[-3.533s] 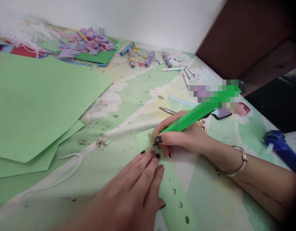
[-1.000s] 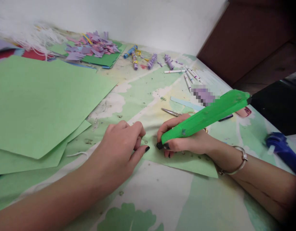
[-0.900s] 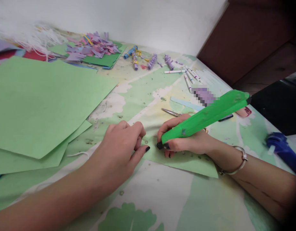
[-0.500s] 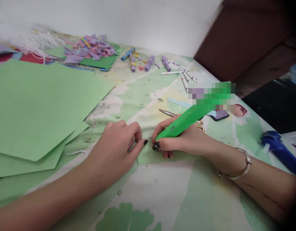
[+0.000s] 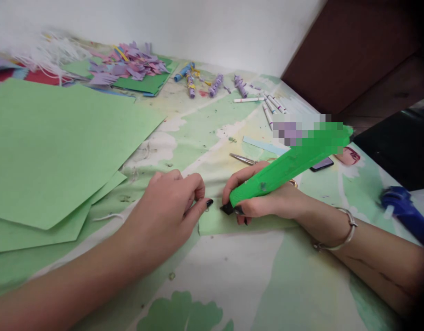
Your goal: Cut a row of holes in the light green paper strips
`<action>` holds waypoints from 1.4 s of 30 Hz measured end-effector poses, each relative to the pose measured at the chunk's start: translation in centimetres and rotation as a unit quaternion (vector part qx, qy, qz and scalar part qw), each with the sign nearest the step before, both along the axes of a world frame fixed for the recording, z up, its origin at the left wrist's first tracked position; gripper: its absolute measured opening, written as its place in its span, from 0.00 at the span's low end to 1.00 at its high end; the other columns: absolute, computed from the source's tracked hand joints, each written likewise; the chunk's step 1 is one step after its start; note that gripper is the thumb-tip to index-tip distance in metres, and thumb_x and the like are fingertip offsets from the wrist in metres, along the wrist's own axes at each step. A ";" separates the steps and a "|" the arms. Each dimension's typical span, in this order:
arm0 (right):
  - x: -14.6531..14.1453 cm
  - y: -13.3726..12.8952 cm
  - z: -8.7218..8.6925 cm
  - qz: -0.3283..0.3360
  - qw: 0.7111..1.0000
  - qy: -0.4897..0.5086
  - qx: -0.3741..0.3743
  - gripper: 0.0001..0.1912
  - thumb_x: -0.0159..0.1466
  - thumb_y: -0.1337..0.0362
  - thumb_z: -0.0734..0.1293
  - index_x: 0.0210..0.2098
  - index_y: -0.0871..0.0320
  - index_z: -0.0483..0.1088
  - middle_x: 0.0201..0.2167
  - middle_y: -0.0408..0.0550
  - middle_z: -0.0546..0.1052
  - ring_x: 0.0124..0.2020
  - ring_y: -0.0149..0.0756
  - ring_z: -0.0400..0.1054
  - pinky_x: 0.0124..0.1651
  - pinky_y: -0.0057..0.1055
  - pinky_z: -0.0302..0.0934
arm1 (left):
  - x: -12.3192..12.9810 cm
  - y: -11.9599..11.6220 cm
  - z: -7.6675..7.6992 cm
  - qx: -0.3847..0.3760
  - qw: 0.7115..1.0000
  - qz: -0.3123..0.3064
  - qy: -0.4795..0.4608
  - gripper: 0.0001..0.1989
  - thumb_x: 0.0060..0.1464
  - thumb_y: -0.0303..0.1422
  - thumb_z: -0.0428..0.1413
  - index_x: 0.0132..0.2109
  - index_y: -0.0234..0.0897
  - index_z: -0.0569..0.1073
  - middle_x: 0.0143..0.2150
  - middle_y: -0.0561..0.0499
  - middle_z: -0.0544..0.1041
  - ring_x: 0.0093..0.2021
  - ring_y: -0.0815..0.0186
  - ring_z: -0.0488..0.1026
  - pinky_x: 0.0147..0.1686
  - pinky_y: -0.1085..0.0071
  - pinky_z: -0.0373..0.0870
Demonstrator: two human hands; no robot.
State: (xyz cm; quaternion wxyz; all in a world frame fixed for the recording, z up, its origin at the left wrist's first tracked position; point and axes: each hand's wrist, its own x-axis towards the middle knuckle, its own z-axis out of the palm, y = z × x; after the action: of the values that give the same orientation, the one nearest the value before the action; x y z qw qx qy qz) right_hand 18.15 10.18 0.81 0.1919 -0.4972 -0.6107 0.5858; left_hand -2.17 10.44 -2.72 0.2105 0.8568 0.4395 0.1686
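My right hand [image 5: 260, 197] is closed round a bright green utility knife [image 5: 284, 170], slanting up to the right. Its dark pointed tip is down by a light green paper strip [image 5: 214, 226] lying on the tablecloth. My left hand [image 5: 174, 200] is at the strip's left end, fingers curled and thumb against the index finger; what lies between them is hidden. Behind my right hand lie scissors [image 5: 242, 159], partly covered by the hand, and a pale blue paper strip [image 5: 262, 145].
Large light green sheets [image 5: 60, 151] lie at left. Behind them are purple and pink paper scraps [image 5: 132, 64] and white string [image 5: 39, 50]. Rolled paper tubes [image 5: 216, 86] and markers [image 5: 274, 105] lie at the back. A blue glue gun [image 5: 401, 209] and a phone [image 5: 322, 164] are at right.
My right hand has moved slightly right with the knife, and its dark tip now shows more plainly. My left hand has hardly moved. The view has shifted a little.
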 end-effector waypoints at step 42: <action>-0.2 -0.5 -0.4 -0.010 1.000 -0.001 0.027 0.08 0.50 0.75 0.66 0.27 0.61 0.75 0.16 0.40 0.72 0.20 0.29 0.69 0.23 0.24 0.67 | 0.1 0.0 0.0 -0.005 1.000 0.007 0.009 0.06 0.55 0.30 0.51 0.29 0.38 0.64 0.23 0.55 0.61 0.28 0.64 0.60 0.31 0.67 0.52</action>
State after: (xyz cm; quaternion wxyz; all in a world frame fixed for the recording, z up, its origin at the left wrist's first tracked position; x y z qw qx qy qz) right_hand 17.90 9.64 0.44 0.2109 -0.4986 -0.6212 0.5666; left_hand -2.05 10.49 -2.69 0.2095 0.8544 0.4478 0.1601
